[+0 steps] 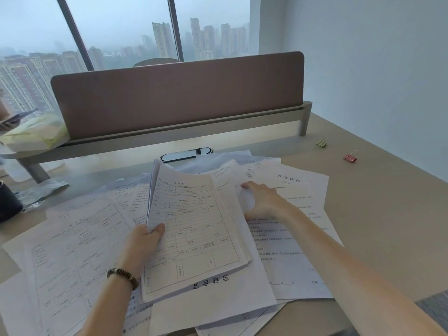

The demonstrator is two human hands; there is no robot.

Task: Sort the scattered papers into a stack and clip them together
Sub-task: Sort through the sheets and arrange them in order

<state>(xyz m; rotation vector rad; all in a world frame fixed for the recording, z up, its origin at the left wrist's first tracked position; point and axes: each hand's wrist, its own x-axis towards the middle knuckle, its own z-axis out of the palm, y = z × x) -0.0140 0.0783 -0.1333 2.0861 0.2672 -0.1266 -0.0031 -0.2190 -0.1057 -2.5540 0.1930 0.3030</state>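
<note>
Printed white sheets lie scattered across the desk in front of me. My left hand grips a small gathered stack of papers by its left edge, thumb on top, holding it tilted above the loose sheets. My right hand rests just right of that stack, its fingers curled round a sheet that curls up under them. More loose sheets spread to the left, and others lie under my right forearm. A pink binder clip and a yellow-green binder clip sit far right on the desk.
A brown divider panel stands along the back of the desk. A cable grommet sits just behind the papers. A dark cup and crumpled wrapper are at the left edge, with a pale bag behind. Bare desk extends right.
</note>
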